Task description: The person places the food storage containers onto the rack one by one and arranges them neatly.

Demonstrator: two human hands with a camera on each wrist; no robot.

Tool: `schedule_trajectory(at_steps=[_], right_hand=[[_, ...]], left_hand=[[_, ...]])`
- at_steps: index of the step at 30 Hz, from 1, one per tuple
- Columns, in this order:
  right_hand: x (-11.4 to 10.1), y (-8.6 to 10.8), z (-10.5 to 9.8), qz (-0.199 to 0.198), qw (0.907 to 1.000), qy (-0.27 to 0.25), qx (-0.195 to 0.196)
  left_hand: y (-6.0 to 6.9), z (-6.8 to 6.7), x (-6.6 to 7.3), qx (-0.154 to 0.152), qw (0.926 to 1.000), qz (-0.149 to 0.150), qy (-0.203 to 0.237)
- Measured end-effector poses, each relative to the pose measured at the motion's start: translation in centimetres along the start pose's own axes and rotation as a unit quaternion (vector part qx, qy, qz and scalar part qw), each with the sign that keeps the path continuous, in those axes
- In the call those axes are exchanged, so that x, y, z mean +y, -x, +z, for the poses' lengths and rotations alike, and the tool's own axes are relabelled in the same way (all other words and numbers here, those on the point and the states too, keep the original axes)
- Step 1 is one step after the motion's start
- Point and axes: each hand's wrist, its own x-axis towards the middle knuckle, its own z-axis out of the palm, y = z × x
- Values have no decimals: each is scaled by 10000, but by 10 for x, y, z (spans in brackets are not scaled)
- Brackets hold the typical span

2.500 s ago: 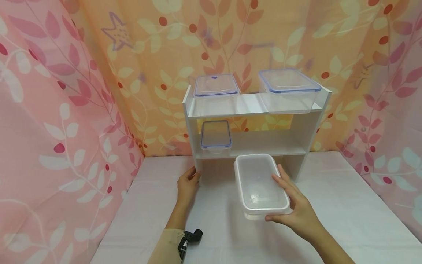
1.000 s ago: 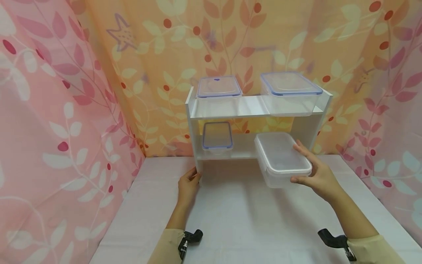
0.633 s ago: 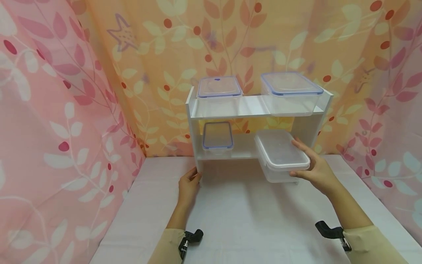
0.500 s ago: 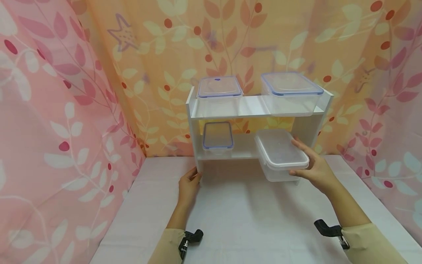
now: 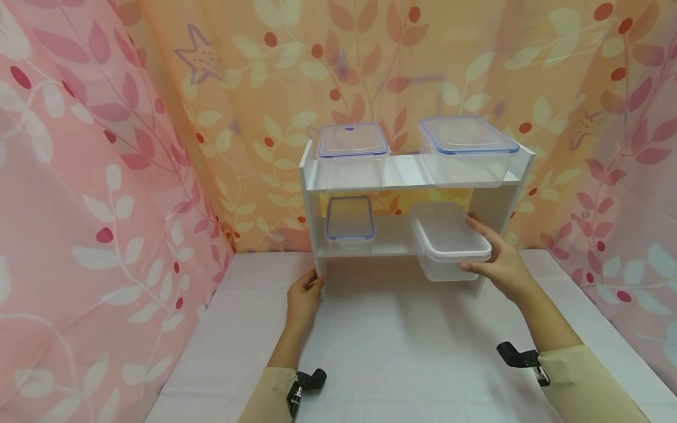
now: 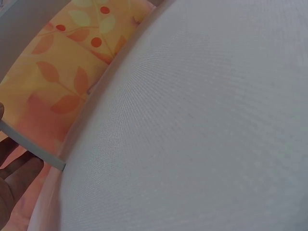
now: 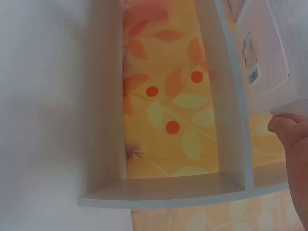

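My right hand (image 5: 499, 261) grips a clear plastic food container with a white lid (image 5: 452, 238) by its right side, thumb in front and fingers behind. The container is partly over the middle board of a white shelf (image 5: 394, 252), its front jutting past the edge. From below, the right wrist view shows the container's base (image 7: 264, 53) with a barcode label, beside the board. My left hand (image 5: 304, 299) pinches the bottom of the shelf's left side panel. In the left wrist view that panel (image 6: 33, 147) lies between the thumb and fingers (image 6: 21, 173).
A small blue-rimmed container (image 5: 349, 220) stands at the middle board's left. On top are a container with a purple-blue rim (image 5: 352, 141) and a larger blue-rimmed one (image 5: 469, 136). A white cloth covers the table (image 5: 391, 364); patterned curtains (image 5: 254, 88) surround it.
My right hand has moved the white-lidded container right, up and back, from in front of the shelf to partly over the middle board. My left hand stays at the side panel.
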Motion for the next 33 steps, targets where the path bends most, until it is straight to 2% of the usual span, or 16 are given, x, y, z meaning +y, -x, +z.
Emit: schedule_trajectory(at_steps=[10,16,23,33], right_hand=[[6,-9,0,15,9999,-87,79],[11,-17,0,8,9999,32,154],[15,-24,-2,36,9993,-328,189],[20,-33,-4,80,9988,-418,255]], left_hand=[[1,-1,0,-13,10000,34,-61],[1,-1,-1,-15,10000,-22,-9],[0,-1,-2,-42,9999,18,-106],[-1,0,-3,38,9999,49,-102]])
